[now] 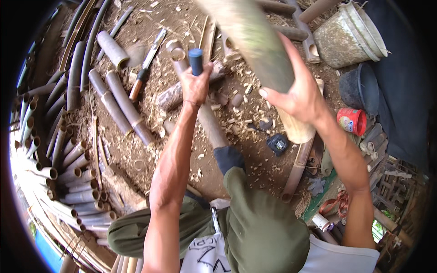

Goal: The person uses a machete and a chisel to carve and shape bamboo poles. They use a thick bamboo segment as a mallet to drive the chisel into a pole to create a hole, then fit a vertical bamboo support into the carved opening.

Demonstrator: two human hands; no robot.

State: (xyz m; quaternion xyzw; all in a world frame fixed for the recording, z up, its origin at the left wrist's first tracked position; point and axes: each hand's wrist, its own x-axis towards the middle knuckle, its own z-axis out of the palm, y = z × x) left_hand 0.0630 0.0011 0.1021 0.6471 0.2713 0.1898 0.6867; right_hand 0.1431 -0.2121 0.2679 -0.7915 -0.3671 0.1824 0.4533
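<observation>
My left hand [195, 86] is closed around a blue-handled tool [195, 59], whose working end is hidden. It sits above a bamboo tube [211, 123] that lies across a short rough log [170, 98]. The tube's near end meets my dark-covered foot [230, 159]. Raised at the right, my right hand [302, 100] has its thumb and fingers around the lower end of a thick wooden log [264, 54]. Motion blurs this log, and its top runs out of the picture. Beneath that hand is a pale piece of wood [298, 129].
A knife [148, 63] and cut bamboo tubes [120, 107] lie on the chip-strewn ground. Stacked bamboo [82, 195] lines the left. A tape measure [278, 144], red container [352, 121], dark bucket [359, 88] and dirty pale bucket [348, 36] are at the right.
</observation>
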